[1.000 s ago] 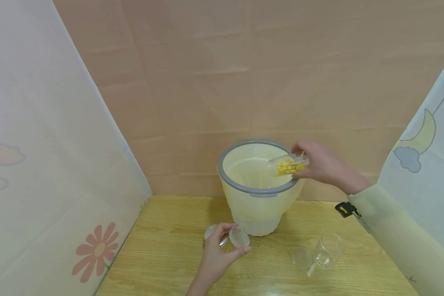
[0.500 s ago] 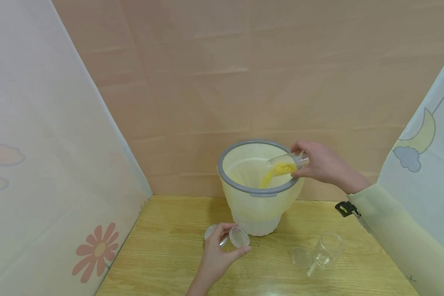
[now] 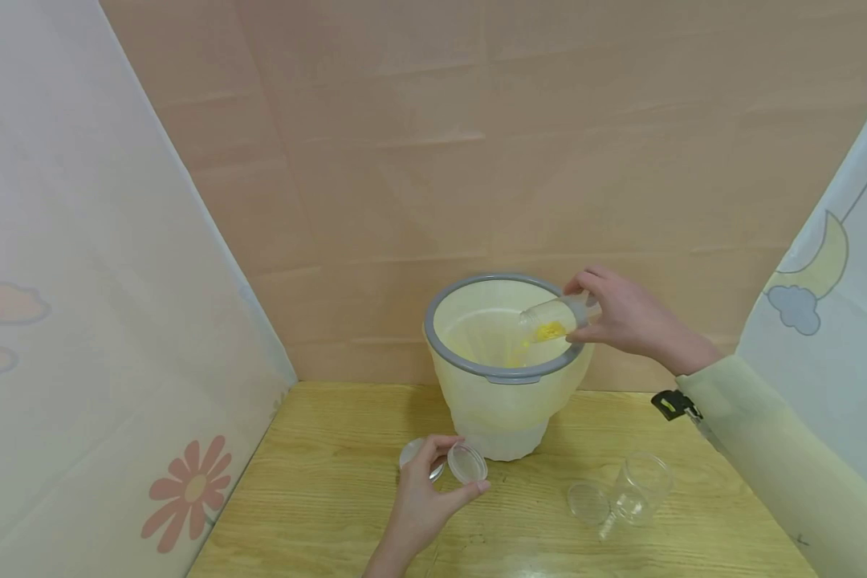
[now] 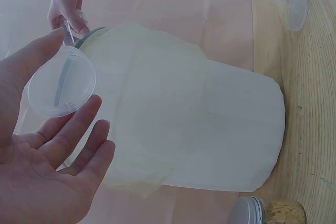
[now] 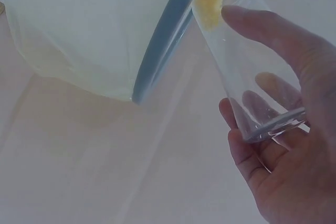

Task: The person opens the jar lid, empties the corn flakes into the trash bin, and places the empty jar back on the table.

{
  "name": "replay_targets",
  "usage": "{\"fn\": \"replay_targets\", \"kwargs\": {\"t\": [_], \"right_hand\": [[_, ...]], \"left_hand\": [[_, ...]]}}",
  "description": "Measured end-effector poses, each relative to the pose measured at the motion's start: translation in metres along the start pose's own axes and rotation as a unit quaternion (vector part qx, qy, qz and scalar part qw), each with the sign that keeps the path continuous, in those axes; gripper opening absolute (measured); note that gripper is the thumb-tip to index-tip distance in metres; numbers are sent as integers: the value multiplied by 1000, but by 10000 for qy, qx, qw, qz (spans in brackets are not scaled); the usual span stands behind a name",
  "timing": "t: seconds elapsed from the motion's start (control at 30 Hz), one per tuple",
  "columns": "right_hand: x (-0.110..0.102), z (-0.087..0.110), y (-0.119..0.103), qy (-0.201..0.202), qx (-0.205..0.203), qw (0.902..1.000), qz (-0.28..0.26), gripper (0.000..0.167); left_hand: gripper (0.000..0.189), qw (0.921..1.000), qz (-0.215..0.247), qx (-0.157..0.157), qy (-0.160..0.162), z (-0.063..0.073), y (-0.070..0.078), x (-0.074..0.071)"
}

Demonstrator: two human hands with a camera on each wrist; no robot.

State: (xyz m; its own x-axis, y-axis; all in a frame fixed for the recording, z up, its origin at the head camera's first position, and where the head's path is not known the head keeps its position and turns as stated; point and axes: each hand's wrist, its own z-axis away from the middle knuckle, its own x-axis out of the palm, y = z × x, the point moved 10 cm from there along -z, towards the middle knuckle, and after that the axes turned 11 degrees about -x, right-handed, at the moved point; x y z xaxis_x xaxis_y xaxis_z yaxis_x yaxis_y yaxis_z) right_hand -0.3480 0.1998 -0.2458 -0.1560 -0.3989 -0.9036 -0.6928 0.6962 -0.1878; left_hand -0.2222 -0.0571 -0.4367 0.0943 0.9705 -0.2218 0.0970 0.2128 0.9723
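Observation:
My right hand (image 3: 624, 317) grips a clear plastic jar (image 5: 231, 51), tipped mouth-down over a pale trash can (image 3: 502, 417) with a grey rim. Yellow bits (image 3: 549, 331) lie near the jar's mouth, and some fall into the can, which is lined with a thin yellowish bag (image 4: 152, 103). Low in front of the can, my left hand (image 3: 422, 506) pinches a round clear lid (image 4: 62, 82) between thumb and fingers. Behind that hand stands a jar with a silver lid (image 3: 410, 452); the left wrist view shows yellowish-brown contents (image 4: 283, 212) in it.
To the right on the wooden table (image 3: 318, 482) an open clear jar (image 3: 643, 490) lies beside a clear round lid (image 3: 588, 503). A pinkish cloth (image 3: 376, 201) hangs behind the can, with printed white cloths (image 3: 101, 321) at both sides.
Yellow bits have poured from the tilted jar into the trash can, leaving only a little near its mouth. My right hand has shifted very slightly; my left hand holds still with the lid.

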Motion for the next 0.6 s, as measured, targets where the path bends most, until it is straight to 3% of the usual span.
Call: {"fn": "replay_targets", "kwargs": {"t": [0.6], "right_hand": [[1, -5, -3, 71, 145, 9997, -190, 63]], "left_hand": [[52, 10000, 26, -74, 25, 0, -3, 0]]}}
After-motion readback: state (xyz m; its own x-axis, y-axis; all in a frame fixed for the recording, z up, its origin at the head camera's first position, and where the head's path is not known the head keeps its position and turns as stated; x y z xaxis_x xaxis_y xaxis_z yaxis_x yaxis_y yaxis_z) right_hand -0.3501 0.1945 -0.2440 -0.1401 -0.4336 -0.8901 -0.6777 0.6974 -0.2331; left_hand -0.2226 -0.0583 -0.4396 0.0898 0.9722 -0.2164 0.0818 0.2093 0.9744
